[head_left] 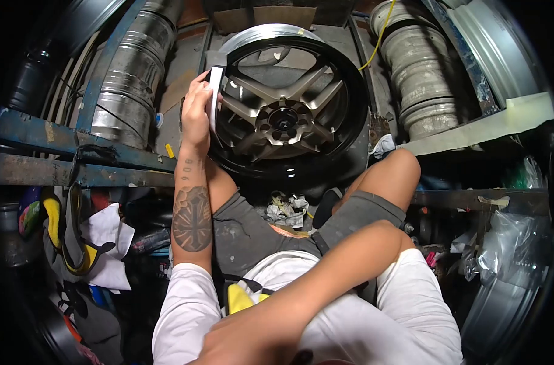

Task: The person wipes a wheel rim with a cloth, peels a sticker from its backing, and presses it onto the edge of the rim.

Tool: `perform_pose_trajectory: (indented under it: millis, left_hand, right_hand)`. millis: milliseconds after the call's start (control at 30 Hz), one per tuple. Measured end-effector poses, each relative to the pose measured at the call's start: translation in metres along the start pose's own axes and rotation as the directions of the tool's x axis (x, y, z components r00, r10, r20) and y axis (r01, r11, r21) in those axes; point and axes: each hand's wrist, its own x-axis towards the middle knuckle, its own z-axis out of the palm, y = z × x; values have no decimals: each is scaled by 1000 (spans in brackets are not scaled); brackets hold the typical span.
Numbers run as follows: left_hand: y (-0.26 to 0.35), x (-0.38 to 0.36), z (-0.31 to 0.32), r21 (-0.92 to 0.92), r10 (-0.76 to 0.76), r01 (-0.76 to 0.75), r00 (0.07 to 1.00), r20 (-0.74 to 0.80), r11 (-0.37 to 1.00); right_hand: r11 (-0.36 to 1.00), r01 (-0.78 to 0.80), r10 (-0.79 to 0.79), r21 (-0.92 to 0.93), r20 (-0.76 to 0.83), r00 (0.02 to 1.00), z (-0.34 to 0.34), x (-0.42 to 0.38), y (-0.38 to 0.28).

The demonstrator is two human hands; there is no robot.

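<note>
A car wheel rim (289, 97) lies in front of my knees, with bronze spokes and a glossy black outer lip. Along its left edge stands a narrow white flat piece (215, 91), whose exact kind I cannot make out. My left hand (196, 112) is closed on that piece, fingers bent over its top at the rim's edge. Across my body reaches my right arm, and my right hand (246, 334) is low by my chest, its fingers cut off or hidden. Beside that hand shows a yellow and black item (240, 298) against my shirt.
Stacked silver wheel barrels (128, 79) stand at left, more barrels (418, 79) at right. Blue metal frame bars (82, 164) border both sides. Crumpled paper (287, 210) lies between my legs. Clear plastic wrap (511, 243) covers something at right, and a yellow cable (382, 36) hangs behind.
</note>
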Motion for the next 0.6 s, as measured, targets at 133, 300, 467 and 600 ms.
perform_pose_trajectory:
  millis: [133,300,467,600]
  left_hand:
    - [3,0,4,-59,-64,62,997,-32,996]
    - [2,0,4,-93,-80,77,996,-28,993]
    - [-1,-2,-1,-61,-54,53,998,-12,997]
    - [-1,-5,1,-44,-31,30,999,-26,999]
  right_hand:
    - [757,112,-369,-643,-279,887,25,39,-12]
    - [781,394,-567,-484,-287,772,46,63,18]
    - [903,318,-344,-289,-40,938,6,41,2]
    - [912,189,-115,-364,216,970,-25,41,-19]
